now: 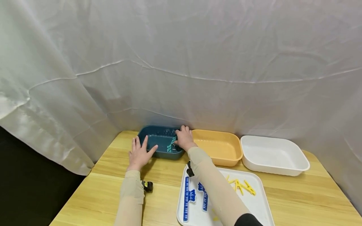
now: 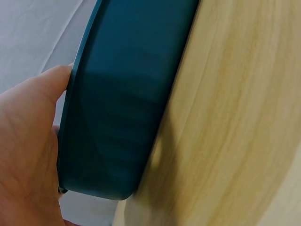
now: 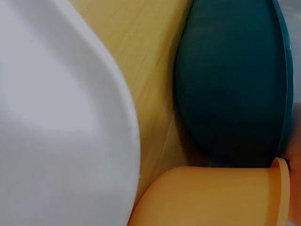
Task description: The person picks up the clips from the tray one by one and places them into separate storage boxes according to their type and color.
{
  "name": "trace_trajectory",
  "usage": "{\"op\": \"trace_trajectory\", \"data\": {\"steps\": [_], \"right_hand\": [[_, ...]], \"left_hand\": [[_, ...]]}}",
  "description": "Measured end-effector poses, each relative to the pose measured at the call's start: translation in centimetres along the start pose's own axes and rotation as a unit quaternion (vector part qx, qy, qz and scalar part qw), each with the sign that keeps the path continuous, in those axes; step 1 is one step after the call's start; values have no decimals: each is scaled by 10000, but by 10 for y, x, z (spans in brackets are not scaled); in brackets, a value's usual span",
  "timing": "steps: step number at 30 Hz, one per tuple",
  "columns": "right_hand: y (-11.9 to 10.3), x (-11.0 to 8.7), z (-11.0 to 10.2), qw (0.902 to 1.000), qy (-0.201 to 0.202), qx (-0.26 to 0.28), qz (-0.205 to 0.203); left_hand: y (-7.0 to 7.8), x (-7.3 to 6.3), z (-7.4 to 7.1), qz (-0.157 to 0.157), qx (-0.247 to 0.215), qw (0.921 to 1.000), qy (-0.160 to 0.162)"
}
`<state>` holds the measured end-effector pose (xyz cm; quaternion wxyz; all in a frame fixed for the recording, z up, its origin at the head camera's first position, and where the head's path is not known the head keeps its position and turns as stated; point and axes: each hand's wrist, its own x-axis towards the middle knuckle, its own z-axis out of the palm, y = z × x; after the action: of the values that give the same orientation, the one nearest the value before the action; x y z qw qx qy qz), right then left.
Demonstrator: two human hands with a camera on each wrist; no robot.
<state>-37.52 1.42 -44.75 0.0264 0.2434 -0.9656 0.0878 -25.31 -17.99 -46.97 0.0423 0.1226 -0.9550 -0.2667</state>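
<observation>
My left hand (image 1: 139, 155) touches the near left rim of a dark teal bin (image 1: 159, 142), fingers spread over it. In the left wrist view, the thumb lies along the rim of the bin (image 2: 117, 103). My right hand (image 1: 185, 138) reaches over the bin's right end, fingers bent down near the rim. Beside its thumb, inside the bin, lies a teal and black patterned item (image 1: 170, 147), partly hidden. Whether the fingers pinch it cannot be made out. In the right wrist view, only a sliver of the hand (image 3: 295, 146) shows behind the rims.
A yellow bin (image 1: 219, 146) and a white bin (image 1: 274, 155) stand to the right. In front, a white tray (image 1: 263, 210) carries blue piano-key patterned clips (image 1: 186, 199) and several yellow clothespins (image 1: 249, 188). A grey curtain (image 1: 181, 62) hangs behind the wooden table (image 1: 96, 194).
</observation>
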Motion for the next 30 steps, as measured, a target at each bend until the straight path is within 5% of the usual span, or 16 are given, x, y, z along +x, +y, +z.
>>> {"op": "trace_trajectory", "data": {"steps": [10, 30], "right_hand": [[12, -3, -3, 9995, 100, 281, -47], [29, -23, -30, 9882, -178, 1247, -868]], "left_hand": [[4, 5, 2, 79, 70, 9999, 21], [-2, 13, -2, 192, 208, 9996, 7]]}}
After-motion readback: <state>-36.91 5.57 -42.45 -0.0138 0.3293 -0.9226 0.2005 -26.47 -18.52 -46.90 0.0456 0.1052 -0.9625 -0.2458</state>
